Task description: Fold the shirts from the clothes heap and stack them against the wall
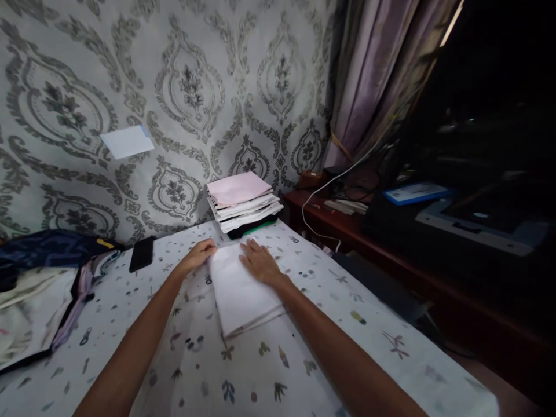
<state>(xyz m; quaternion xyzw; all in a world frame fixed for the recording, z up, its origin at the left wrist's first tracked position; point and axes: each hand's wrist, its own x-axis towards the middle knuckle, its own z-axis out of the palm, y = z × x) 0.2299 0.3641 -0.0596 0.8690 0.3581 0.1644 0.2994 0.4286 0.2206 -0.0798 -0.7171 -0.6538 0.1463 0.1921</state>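
Folded white cloth on leaf-print sheet, in front of stacked folded clothes. My left hand: grip pinched at the cloth's far left corner. My right hand: open, palm down, near its far right corner.

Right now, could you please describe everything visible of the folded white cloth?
The white cloth looks like plain fabric, folded roughly rectangular, layers showing at its near edge. It lies on the patterned sheet, before the clothes stack. The left hand is at its far left corner; the right hand rests on top.
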